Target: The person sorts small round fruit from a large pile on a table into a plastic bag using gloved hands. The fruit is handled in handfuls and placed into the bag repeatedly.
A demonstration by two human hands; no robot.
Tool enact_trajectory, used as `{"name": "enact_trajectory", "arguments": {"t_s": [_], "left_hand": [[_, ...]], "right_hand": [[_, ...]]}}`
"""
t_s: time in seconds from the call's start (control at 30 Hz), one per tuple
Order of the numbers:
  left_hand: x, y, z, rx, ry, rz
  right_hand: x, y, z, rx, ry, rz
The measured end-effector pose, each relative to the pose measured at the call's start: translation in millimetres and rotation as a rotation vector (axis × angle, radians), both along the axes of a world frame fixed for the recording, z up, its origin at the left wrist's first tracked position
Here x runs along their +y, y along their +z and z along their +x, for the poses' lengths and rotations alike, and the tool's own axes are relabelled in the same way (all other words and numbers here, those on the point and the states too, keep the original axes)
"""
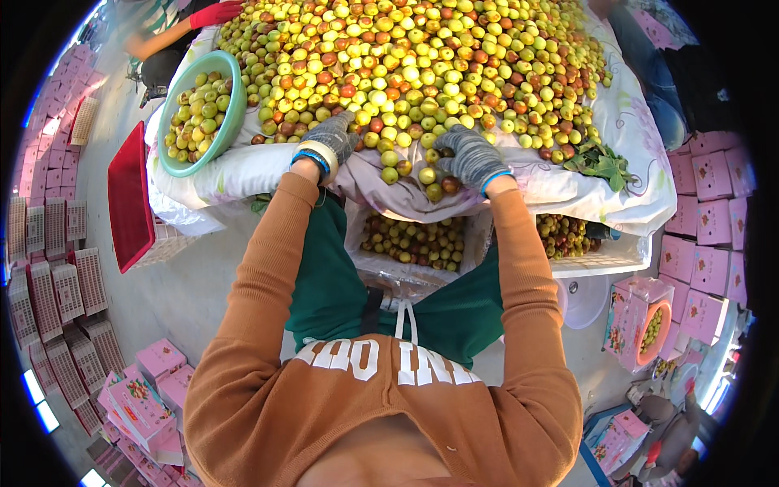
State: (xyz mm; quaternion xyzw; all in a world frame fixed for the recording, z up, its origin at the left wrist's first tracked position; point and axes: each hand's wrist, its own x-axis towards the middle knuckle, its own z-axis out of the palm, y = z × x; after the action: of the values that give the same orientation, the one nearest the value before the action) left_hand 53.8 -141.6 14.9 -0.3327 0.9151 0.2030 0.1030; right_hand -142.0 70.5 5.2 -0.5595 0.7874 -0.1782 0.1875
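A large heap of green and reddish jujubes (414, 73) covers the cloth-topped table. My left hand (331, 137), in a grey knit glove, rests at the heap's near edge, its fingertips touching fruit. Gloved the same way, my right hand (471, 153) is at the near edge to the right, fingers curled beside a few loose jujubes (428, 176); whether it grips one is hard to tell. Between the hands, several fruits lie on the floral cloth (377, 182). A green plastic basin (237, 112) with jujubes stands on the table's left corner.
Under the table edge are a lined crate of jujubes (414, 243) and another white crate (608, 262). Green leaves (602, 164) lie at right. A red-rimmed crate (131, 195) stands left. Pink cartons (709, 207) are stacked at both sides. Co-workers are at the far left, far right and lower right.
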Motion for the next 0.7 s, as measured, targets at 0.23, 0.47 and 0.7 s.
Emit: {"name": "enact_trajectory", "arguments": {"t_s": [0.23,0.47,0.7], "left_hand": [[-2,-4,-4,-0.024,-0.019,0.002],[-8,-12,-4,0.012,-0.057,0.046],[-5,-11,-4,0.173,-0.102,0.114]], "right_hand": [[-5,-4,26,0.301,-0.036,-0.012],[67,53,6,-0.216,-0.277,-0.228],[216,68,-21,0.044,-0.785,-0.043]]}}
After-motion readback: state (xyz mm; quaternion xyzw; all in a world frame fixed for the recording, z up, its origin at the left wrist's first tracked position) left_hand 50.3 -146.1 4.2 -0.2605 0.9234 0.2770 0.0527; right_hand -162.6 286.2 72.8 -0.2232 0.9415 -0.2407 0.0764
